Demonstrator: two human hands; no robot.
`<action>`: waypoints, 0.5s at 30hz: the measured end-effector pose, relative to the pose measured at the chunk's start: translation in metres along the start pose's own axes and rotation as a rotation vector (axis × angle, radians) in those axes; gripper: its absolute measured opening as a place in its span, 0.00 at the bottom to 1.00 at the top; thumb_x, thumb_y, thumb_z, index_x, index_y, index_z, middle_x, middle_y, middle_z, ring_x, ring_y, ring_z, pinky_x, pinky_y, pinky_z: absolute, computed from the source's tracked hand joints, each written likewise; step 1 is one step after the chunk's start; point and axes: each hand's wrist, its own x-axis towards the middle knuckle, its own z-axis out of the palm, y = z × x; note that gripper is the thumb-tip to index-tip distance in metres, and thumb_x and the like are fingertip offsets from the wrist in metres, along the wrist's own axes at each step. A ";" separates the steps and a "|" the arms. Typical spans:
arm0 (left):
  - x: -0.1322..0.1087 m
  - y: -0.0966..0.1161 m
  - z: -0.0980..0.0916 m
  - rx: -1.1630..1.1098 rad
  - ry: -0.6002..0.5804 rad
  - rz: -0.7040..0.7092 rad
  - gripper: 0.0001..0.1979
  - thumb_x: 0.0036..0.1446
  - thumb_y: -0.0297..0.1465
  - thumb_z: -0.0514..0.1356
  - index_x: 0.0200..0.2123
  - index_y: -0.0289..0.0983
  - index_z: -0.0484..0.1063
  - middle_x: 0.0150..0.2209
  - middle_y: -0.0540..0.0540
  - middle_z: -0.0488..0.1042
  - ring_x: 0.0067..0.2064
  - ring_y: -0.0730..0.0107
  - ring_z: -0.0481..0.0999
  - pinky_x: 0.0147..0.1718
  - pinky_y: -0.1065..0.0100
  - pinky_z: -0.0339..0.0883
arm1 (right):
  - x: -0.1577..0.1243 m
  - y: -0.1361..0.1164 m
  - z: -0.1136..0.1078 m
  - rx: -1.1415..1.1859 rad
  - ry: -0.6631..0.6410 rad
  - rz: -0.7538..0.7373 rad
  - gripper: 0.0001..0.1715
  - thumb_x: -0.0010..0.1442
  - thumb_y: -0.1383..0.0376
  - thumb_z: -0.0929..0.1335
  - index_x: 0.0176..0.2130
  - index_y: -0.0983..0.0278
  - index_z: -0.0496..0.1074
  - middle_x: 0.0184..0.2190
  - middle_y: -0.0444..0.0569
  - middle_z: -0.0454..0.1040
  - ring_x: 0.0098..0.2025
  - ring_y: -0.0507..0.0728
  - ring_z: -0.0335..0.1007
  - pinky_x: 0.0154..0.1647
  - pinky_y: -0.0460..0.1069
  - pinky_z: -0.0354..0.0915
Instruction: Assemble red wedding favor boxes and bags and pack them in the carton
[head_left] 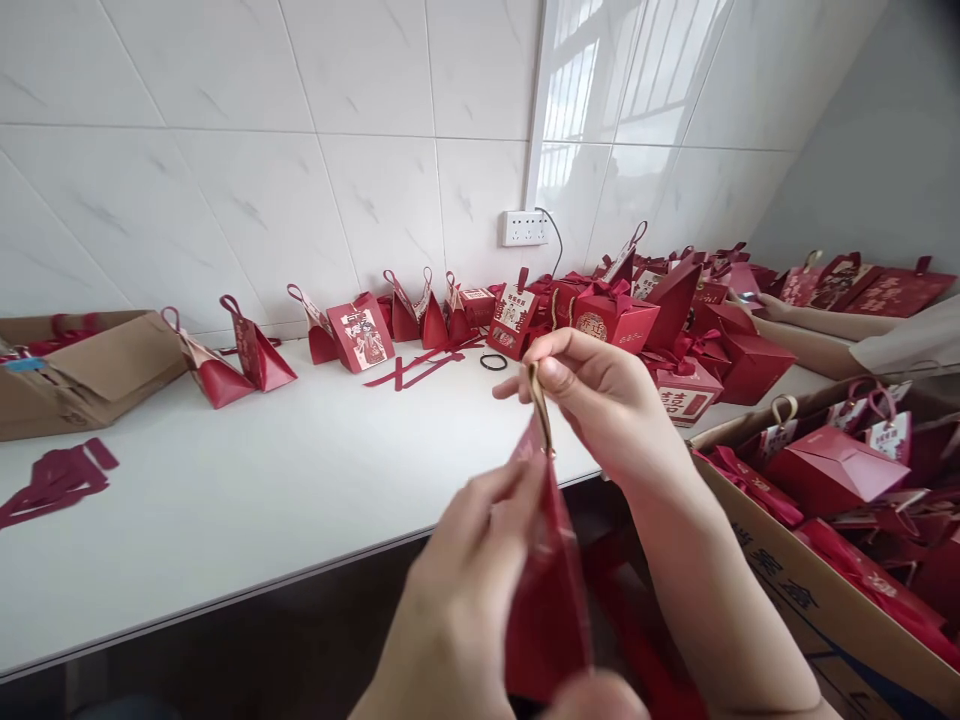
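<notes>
A red paper gift box with a gold ribbon loop at its peak is held up in front of the table's near edge. My left hand grips the box near its top, fingers closed on its side; its thumb is hidden. Above it, my right hand pinches the ribbon loop between thumb and forefinger, the other fingers curled loosely. The box is partly covered by my left hand and blurred low down.
On the white table stand several red gift boxes along the wall. Loose ribbon strips, a black ring and a cardboard box lie there too. A full carton stands at right; another person's arm reaches in behind.
</notes>
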 end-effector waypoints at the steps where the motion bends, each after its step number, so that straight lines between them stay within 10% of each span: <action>1: -0.004 0.000 0.003 0.060 0.004 0.079 0.32 0.55 0.55 0.47 0.54 0.42 0.67 0.51 0.40 0.70 0.50 0.55 0.72 0.47 0.61 0.69 | 0.000 0.000 -0.002 0.127 -0.046 0.051 0.03 0.53 0.66 0.69 0.30 0.62 0.69 0.19 0.39 0.66 0.27 0.51 0.70 0.38 0.51 0.68; 5: -0.001 -0.010 0.004 0.143 0.132 0.147 0.25 0.57 0.44 0.54 0.56 0.43 0.62 0.55 0.41 0.65 0.55 0.56 0.67 0.52 0.58 0.65 | -0.005 0.008 0.001 0.591 -0.036 0.135 0.05 0.50 0.69 0.66 0.29 0.59 0.66 0.17 0.34 0.53 0.20 0.47 0.59 0.45 0.53 0.67; 15: 0.007 -0.002 0.007 -0.360 -0.076 -0.379 0.15 0.55 0.40 0.57 0.44 0.40 0.65 0.35 0.47 0.76 0.31 0.67 0.75 0.26 0.71 0.70 | -0.001 0.025 0.010 0.732 0.081 0.085 0.05 0.47 0.65 0.65 0.29 0.56 0.64 0.20 0.37 0.48 0.23 0.50 0.52 0.47 0.54 0.66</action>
